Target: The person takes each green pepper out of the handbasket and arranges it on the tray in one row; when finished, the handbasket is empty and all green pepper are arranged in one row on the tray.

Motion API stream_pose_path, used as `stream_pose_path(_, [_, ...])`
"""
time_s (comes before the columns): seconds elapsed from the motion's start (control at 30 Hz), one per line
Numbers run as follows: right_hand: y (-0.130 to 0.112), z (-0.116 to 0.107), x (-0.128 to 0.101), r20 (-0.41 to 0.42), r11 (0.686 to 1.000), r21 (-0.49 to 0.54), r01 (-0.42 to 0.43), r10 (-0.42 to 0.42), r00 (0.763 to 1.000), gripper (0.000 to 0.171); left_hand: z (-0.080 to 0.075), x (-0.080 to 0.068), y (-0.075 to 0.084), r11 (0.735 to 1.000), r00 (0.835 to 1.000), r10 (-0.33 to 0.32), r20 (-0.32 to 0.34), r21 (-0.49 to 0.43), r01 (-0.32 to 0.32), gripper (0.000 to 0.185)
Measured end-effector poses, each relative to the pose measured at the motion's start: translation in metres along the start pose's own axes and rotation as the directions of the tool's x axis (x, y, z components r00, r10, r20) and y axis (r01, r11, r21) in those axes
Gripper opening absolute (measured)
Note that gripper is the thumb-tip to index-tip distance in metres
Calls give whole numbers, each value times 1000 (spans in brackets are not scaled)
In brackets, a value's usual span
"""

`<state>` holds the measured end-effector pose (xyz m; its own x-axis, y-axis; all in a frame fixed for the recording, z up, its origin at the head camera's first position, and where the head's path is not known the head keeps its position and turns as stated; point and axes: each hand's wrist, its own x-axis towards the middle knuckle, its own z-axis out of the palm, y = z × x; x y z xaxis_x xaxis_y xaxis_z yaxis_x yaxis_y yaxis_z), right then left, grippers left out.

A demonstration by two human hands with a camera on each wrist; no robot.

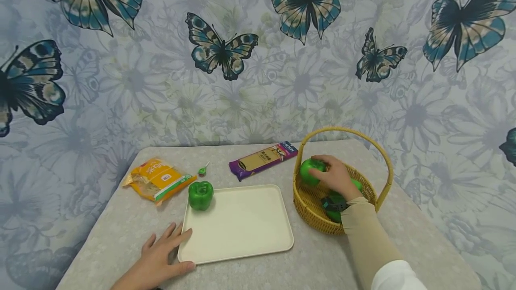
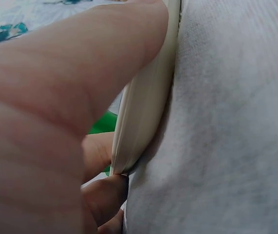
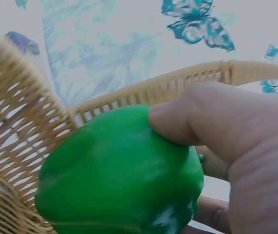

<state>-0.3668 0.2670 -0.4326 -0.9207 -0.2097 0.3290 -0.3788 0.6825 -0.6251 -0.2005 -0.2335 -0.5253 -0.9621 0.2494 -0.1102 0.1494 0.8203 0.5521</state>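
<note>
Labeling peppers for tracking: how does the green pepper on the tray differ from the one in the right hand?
The pepper on the tray sits untouched on the cream tray, at its far-left corner; the held pepper is inside the wicker basket. The right hand grips the held pepper, partly covering it, while the pepper on the tray is fully visible, lobes up. Both are glossy green and look similar in size.

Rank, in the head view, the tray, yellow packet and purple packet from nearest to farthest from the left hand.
From the left hand:
1. Tray, touching its fingers, just to the right.
2. Yellow packet, farther back on the table's left.
3. Purple packet, farthest, at the back near the basket.
</note>
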Motion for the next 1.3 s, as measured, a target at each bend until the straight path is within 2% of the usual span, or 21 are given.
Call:
stream_pose_path(0.27, [-30, -13, -11, 21, 1000, 26, 2, -2, 1000, 48, 1, -4, -4, 999, 1000, 17, -3, -40, -17, 84])
stream_pose_path(0.47, [-66, -4, -18, 16, 988, 78, 133, -134, 991, 47, -1, -6, -4, 999, 1000, 20, -15, -27, -20, 85])
stream_pose_path(0.67, [-104, 41, -14, 61, 963, 114, 246, -254, 965, 43, -4, -5, -3, 1000, 999, 19, -42, 20, -18, 89])
stream_pose_path(0.83, [-129, 91, -7, 144, 935, 135, 328, -346, 927, 44, -4, -5, -3, 1000, 999, 5, -36, 20, -5, 90])
stream_pose_path(0.97, [-136, 126, -1, 222, 926, 138, 352, -375, 900, 47, -2, -4, 0, 1000, 1000, -14, -7, 4, 14, 89])
stream_pose_path(1.1, [-137, 153, 6, 259, 920, 147, 364, -391, 883, 49, 1, -2, 1, 1000, 1000, -11, -8, 5, 11, 89])
stream_pose_path(1.3, [-136, 177, 13, 284, 924, 100, 368, -381, 880, 50, 2, -3, -1, 999, 999, 24, -45, 29, -23, 88])
